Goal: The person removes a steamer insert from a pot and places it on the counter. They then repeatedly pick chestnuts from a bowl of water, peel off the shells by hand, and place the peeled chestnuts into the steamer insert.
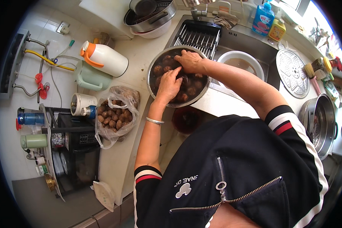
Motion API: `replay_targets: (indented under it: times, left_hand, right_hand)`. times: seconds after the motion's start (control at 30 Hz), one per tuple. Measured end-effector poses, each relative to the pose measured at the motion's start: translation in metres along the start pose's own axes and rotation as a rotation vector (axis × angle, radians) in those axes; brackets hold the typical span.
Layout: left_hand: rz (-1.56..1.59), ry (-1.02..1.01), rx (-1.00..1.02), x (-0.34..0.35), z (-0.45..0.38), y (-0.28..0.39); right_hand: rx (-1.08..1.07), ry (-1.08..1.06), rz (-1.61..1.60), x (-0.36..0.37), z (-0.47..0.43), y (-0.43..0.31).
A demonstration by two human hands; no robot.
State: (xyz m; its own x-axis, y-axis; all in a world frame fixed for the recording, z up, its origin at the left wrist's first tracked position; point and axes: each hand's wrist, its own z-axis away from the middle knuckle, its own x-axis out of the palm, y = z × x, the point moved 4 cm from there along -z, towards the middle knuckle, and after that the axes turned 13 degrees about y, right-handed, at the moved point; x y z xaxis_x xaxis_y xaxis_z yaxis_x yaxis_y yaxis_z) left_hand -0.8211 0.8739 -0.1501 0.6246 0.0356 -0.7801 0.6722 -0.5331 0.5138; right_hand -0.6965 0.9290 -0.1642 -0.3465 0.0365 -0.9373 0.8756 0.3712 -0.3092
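Note:
Both hands are over a round steel basin [206, 92] of dark water, in which several brown, round taro-like roots [191, 91] lie. My left hand [169, 85], with a silver bangle on its wrist, reaches in from the near side, its fingertips among the roots. My right hand [189, 61] comes across from the right, fingers bent down at the water near the left fingertips. Whether either hand grips a root is hidden. To the left, an open clear plastic bag [134, 114] of similar brown roots [113, 123] stands on the counter.
Behind the basin is a steel sink [269, 59] with a black-ended drying rack [198, 35] and a white bowl [230, 54] of cloudy water. A thermos jug [111, 58] and green pitcher [85, 77] stand left. On the right are a perforated steamer plate [293, 73] and steel pot [305, 114].

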Motion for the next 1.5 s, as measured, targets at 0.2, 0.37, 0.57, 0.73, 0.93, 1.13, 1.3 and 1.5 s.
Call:
replay_targets:
  times: [0.2,0.37,0.57,0.73,0.93,1.13,1.3,1.5]
  left_hand:
    - [0.188,0.18,-0.253,-0.005,-0.01,-0.015]
    - [0.977,0.189,-0.799,0.008,-0.023,-0.009]
    - [0.803,-0.028,-0.743,0.013,-0.028,0.011]
    - [0.738,0.162,-0.712,0.014,-0.032,0.021]
    - [0.835,0.19,-1.018,0.01,-0.022,-0.001]
    - [0.761,0.345,-0.673,0.022,-0.022,0.026]
    - [0.976,0.288,-0.983,0.022,-0.024,0.017]
    - [0.962,0.362,-0.96,0.025,-0.016,0.009]
  right_hand:
    - [0.139,0.039,-0.54,-0.008,-0.006,0.018]
    - [0.173,0.039,-1.244,-0.032,0.017,0.003]
    - [0.477,0.206,-1.203,-0.038,0.038,0.0]
    - [0.688,0.243,-1.562,-0.02,0.034,0.002]
    - [0.163,0.387,-0.947,-0.031,0.032,-0.01]
    - [0.508,0.265,-1.059,-0.039,0.034,-0.007]
    - [0.377,0.242,-1.191,-0.009,0.029,-0.002]
    - [0.399,0.424,-0.84,-0.036,0.046,-0.022]
